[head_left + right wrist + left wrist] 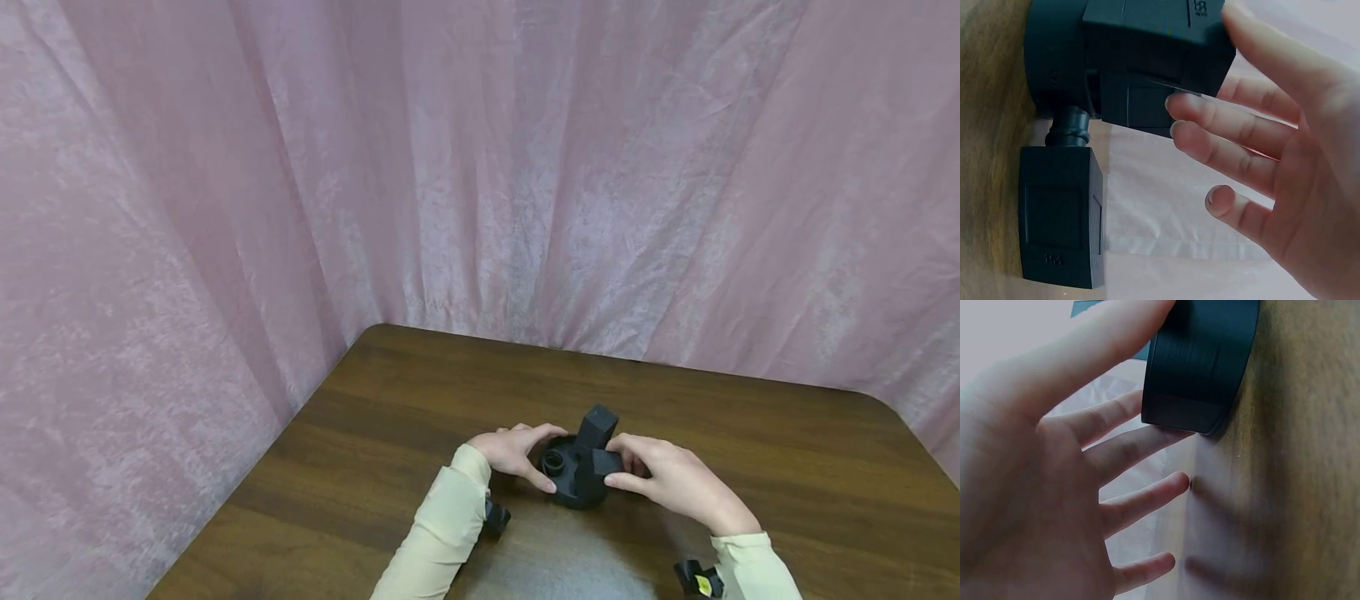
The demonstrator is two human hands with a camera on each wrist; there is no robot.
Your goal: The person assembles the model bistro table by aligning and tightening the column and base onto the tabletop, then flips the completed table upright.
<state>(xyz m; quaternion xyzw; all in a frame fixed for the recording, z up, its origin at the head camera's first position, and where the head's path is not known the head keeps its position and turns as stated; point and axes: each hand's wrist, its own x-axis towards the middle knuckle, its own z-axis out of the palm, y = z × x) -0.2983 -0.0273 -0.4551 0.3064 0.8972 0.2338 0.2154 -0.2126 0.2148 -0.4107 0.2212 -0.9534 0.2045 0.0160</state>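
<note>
A black round base (pixel 567 471) with a raised ring on top rests on the wooden table. My left hand (pixel 517 454) holds its left side between thumb and forefingers, the other fingers spread apart in the left wrist view. With thumb and fingertips, my right hand (pixel 678 483) pinches a black angular block (pixel 1160 28) marked with a number like 155, set against the base. Below it in the right wrist view, another numbered block (pixel 1057 212) joins the base through a rounded neck (pixel 1068 127). Part of a further dark block (pixel 1144 109) shows behind the held one; how it attaches is hidden.
The brown wooden table (pixel 420 383) has rounded far corners. Pink curtains (pixel 480 167) hang just behind it and along its left side. Small black wrist devices (pixel 497 518) sit below both sleeves, close to the tabletop.
</note>
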